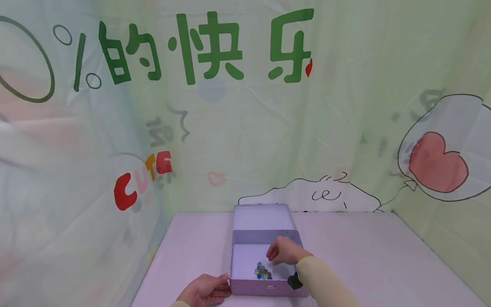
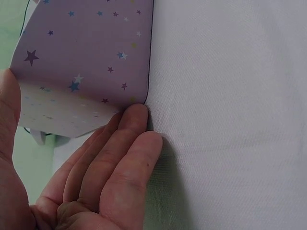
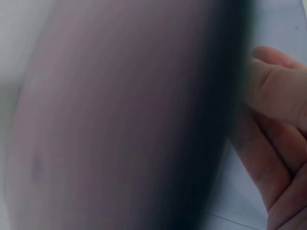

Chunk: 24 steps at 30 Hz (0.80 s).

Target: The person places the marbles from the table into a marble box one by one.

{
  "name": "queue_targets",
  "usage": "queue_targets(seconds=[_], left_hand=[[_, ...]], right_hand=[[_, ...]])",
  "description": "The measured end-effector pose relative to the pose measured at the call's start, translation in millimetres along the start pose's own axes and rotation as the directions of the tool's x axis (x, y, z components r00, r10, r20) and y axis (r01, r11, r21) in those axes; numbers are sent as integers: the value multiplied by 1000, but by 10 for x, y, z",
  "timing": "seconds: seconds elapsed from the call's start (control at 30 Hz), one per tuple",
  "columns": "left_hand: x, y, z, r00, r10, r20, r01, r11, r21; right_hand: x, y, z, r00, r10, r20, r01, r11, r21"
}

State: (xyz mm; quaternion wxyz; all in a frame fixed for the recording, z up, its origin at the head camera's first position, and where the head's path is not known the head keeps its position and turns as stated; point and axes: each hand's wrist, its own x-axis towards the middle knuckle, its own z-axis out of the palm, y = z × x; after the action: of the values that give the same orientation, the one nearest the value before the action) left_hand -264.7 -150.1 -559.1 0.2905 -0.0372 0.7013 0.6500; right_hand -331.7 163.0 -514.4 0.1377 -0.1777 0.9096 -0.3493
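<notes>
A lilac tin box stands on the table with its hinged lid swung back. Several glass marbles lie clustered inside, near the front wall. My left hand touches the box's front left corner; in the left wrist view its fingers lie fairly straight at the bottom edge, the thumb up by the rim. Over the inside of the box is my right hand, bent down with thumb and fingers close together. The box wall hides its fingertips in the right wrist view, so I cannot tell whether they hold anything.
A dark wrist camera on the right wrist is close to the box's front right corner. The pale table extends to both sides. Behind it hangs a printed curtain, which also lines the left and right.
</notes>
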Motion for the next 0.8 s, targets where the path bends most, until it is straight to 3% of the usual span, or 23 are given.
queue_targets(seconds=[0.23,0.8], left_hand=[[8,-3,-7,1000,-2,4,2,1000,0],[5,16,-19,1000,-17,18,17,1000,17]], right_hand=[[9,-135,1,1000,12,16,-12,1000,-19],[143,-184,-24,1000,3,29,0,994,-113]])
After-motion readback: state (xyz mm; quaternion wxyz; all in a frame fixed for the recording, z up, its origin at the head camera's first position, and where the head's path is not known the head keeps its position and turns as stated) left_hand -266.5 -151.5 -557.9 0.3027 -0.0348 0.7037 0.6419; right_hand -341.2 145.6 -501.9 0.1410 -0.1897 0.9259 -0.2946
